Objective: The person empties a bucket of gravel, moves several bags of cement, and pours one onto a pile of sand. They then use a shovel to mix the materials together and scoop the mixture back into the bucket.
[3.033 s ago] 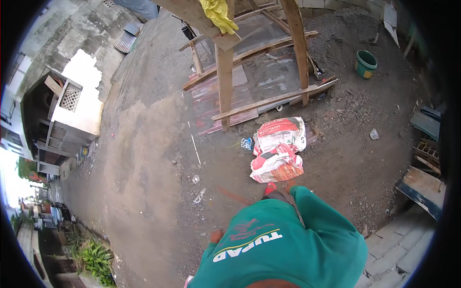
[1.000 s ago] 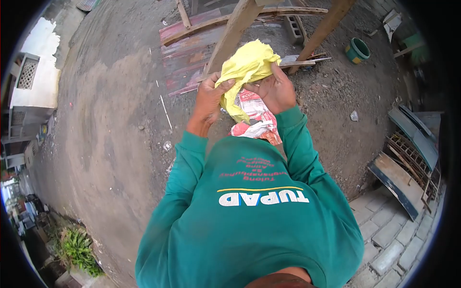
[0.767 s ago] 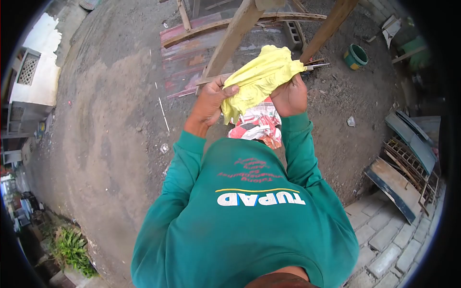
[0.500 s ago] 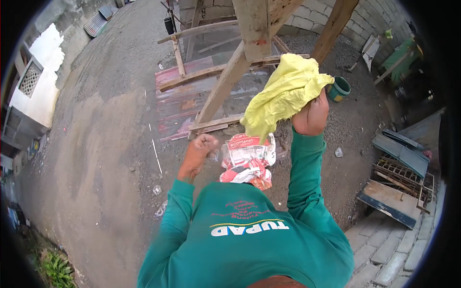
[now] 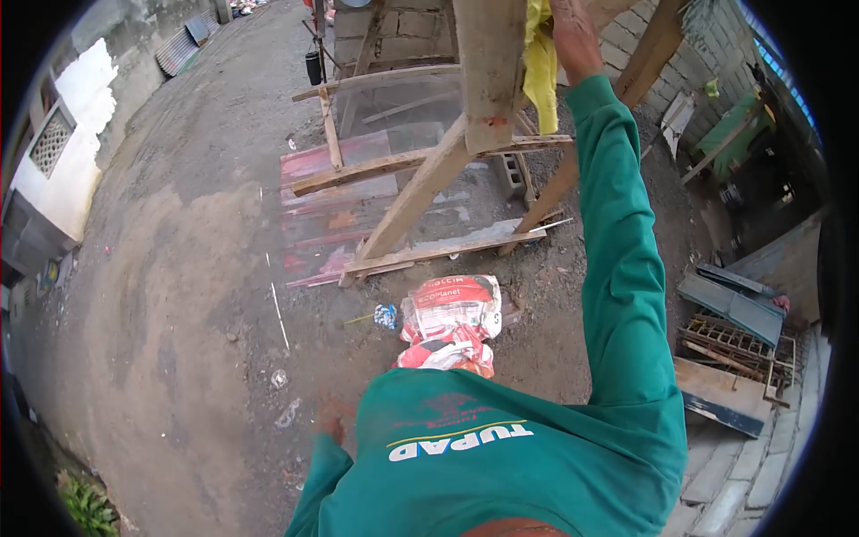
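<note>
At the top of the view my right hand [image 5: 575, 38] is raised beside an upright wooden post [image 5: 488, 76] and grips a yellow cloth [image 5: 540, 76]. The cloth hangs down along the post's right side, and part of it is cut off by the frame's top edge. My left hand [image 5: 335, 417] is low, beside my green shirt, blurred by motion, and its fingers cannot be made out. Between my arms, a red and white sack [image 5: 452, 309] lies on the ground in front of me.
Wooden beams [image 5: 385, 166] join the post above reddish boards [image 5: 313, 210]. A hollow block [image 5: 513, 176] stands behind them. Metal grilles and panels [image 5: 729, 309] are piled at the right. A small blue and white item [image 5: 386, 316] lies left of the sack.
My right hand has moved up with the yellow cloth, to beside the post. My left hand has dropped down toward my body. The view has shifted, and the green bucket no longer shows.
</note>
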A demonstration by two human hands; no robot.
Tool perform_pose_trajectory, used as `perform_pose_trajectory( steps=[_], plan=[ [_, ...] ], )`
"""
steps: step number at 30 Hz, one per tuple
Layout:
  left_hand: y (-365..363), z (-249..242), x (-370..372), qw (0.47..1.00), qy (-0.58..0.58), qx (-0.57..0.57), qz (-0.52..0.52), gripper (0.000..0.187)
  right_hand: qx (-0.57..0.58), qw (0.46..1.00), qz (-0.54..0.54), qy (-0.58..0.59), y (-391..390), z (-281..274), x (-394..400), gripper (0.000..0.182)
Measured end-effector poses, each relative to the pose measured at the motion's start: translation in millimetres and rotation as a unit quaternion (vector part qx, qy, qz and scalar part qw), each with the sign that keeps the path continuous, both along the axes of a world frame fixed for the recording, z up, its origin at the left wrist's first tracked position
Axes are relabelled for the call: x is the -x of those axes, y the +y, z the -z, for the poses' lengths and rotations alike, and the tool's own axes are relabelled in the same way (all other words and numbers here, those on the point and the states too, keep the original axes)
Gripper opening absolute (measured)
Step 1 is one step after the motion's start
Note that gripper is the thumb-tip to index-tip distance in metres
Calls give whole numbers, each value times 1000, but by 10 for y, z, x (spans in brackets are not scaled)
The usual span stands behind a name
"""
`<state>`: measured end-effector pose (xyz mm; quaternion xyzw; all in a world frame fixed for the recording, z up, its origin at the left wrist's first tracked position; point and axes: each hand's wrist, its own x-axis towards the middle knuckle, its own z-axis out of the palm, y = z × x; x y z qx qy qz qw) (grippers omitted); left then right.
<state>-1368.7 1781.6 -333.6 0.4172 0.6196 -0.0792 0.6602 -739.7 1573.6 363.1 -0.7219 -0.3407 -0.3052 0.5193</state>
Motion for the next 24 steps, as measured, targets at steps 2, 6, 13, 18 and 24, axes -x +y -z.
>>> perform_pose_trajectory(
  steps=[2, 6, 13, 18, 24],
  plan=[
    [-6, -3, 484, 987, 84, -13, 135, 20, -23, 983, -136, 123, 246, 135, 93, 48],
    [-18, -52, 962, 795, 97, -192, 567, 26, -59, 962, -161, 212, 501, 326, 251, 45],
    [369, 358, -304, 991, 14, 41, 124, 14, 65, 994, 78, -37, 41, 347, 822, 62],
    [566, 523, -1436, 948, -16, -211, 239, 18, 15, 977, -4, 213, -532, 1892, 1541, 45],
    [464, -290, -2254, 915, -152, -197, 317, 17, 474, 711, -1, 519, -1883, 4526, 3091, 51]
  ],
)
